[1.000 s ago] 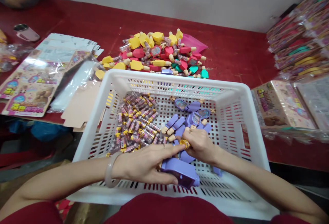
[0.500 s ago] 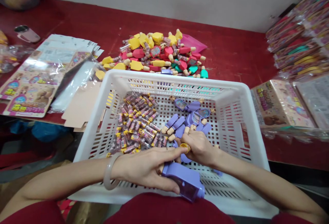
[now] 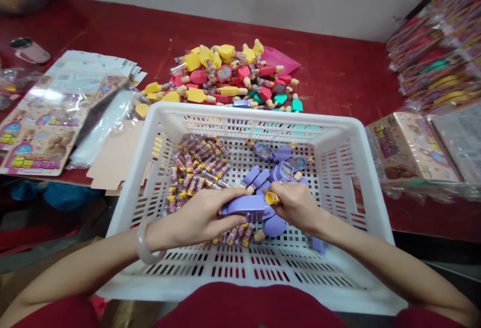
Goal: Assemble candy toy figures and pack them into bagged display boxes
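My left hand (image 3: 197,215), a pale bangle on its wrist, pinches a purple popsicle-shaped toy case (image 3: 244,206) between thumb and fingers above the basket. Just right of the case, my right hand (image 3: 296,208) is closed around a small tube with a yellow end (image 3: 272,198); most of the tube is hidden by the fingers. Beneath the hands, clear tubes with yellow ends (image 3: 201,160) fill the left side of the white basket (image 3: 259,111). More purple popsicle-shaped cases (image 3: 275,226) with tan stick ends lie on the right side.
Behind the basket, yellow, red and green popsicle-shaped toys (image 3: 225,74) are heaped on the red table (image 3: 330,77). Printed cards (image 3: 41,140) and plastic bags lie left, near a pink cup (image 3: 32,50). Wrapped packs (image 3: 421,152) stand at the right.
My left hand has moved up and away from my body, carrying the purple case from the basket's near edge and turning it edge-on. My right hand has shifted slightly right and up with the tube.
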{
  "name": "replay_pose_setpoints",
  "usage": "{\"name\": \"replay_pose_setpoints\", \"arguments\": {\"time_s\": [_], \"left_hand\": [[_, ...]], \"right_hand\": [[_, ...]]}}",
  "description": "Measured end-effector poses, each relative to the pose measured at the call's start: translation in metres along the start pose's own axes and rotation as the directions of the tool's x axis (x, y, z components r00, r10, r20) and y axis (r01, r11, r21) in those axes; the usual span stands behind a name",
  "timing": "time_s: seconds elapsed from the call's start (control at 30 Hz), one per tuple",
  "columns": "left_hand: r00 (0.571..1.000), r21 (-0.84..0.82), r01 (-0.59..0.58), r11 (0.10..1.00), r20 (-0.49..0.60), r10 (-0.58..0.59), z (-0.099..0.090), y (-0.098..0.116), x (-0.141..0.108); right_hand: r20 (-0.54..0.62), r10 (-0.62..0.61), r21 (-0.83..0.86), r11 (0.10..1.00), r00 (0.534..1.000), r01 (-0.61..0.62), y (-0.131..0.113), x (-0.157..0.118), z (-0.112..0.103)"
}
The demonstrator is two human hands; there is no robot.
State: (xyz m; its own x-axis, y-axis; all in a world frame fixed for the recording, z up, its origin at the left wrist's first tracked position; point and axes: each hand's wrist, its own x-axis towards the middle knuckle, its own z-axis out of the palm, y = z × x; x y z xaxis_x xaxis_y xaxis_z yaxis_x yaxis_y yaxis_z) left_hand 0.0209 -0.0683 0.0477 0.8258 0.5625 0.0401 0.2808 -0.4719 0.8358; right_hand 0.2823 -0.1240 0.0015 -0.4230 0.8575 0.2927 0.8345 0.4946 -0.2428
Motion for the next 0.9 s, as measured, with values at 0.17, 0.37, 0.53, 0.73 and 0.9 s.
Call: {"name": "replay_pose_setpoints", "arguments": {"time_s": [0.17,0.37,0.53,0.73,0.9], "left_hand": [[0.998,0.027,0.055,0.998,-0.045,-0.054,0.008,-0.009,0.002],[0.98,0.295,-0.167,0.941,-0.057,0.191,0.022,-0.014,-0.004],[0.999,0.064,0.03,0.998,-0.022,-0.029,0.028,-0.01,-0.004],[0.853,-0.488,0.522,0.7,0.293,-0.432,0.025,-0.001,0.008],[0.679,-0.561,0.729,0.391,0.525,-0.512,0.027,-0.005,0.009]], "right_hand": [[-0.033,-0.086,-0.139,0.987,0.996,0.081,0.0,0.001,-0.001],[0.03,-0.088,-0.225,0.97,0.996,0.093,-0.009,-0.003,-0.001],[0.057,-0.136,-0.25,0.957,0.989,0.146,-0.011,-0.007,-0.004],[0.053,-0.169,-0.216,0.96,0.984,0.177,-0.015,-0.009,-0.009],[0.141,-0.153,-0.25,0.95,0.978,0.184,-0.023,-0.014,-0.009]]}}
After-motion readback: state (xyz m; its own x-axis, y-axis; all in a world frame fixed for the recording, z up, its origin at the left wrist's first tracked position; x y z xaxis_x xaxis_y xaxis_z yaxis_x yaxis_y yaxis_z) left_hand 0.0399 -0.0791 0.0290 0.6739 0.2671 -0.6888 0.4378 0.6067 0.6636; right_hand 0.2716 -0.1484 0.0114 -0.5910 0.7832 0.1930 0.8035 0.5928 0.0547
